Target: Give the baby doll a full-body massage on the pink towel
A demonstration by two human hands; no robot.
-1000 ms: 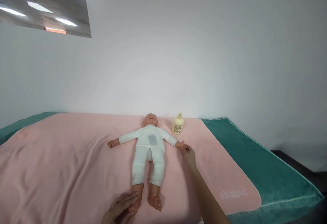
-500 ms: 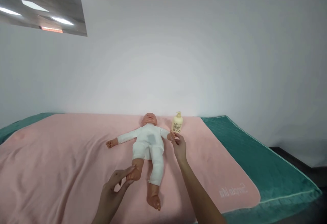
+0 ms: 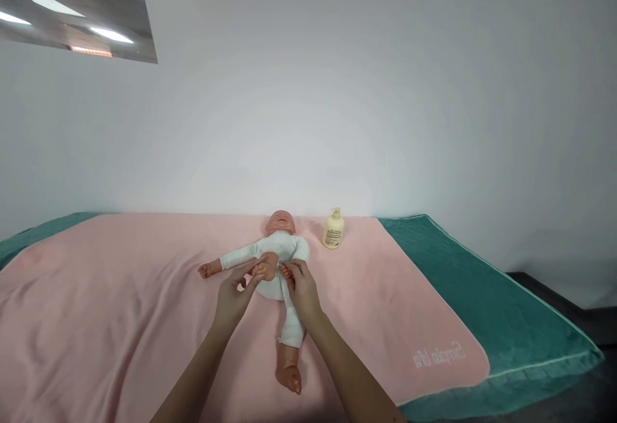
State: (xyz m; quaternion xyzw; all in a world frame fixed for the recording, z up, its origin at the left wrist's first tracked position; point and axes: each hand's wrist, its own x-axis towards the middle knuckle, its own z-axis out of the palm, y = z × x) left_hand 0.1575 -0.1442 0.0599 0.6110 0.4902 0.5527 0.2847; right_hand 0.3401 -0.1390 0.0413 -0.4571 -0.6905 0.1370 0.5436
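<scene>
A baby doll (image 3: 280,238) in white clothes lies on its back on a pink blanket (image 3: 385,320), its head toward the wall. My left hand (image 3: 234,296) grips the doll's foot on the left, and that leg is folded up over the belly. With thumb and fingers my right hand (image 3: 303,288) holds the doll's hand (image 3: 285,271), its arm bent across the body close to the raised foot. The other arm lies stretched out to the left, and the other leg points toward me.
A pale yellow pump bottle (image 3: 333,230) stands on the blanket right of the doll's head. Green cloth (image 3: 463,281) shows beyond the blanket at the right and far left. Behind is a white wall with a reflective panel (image 3: 81,11).
My left hand has lifted the doll's foot up onto its belly. My right hand has brought the doll's hand inward and down, so foot and hand are now close together.
</scene>
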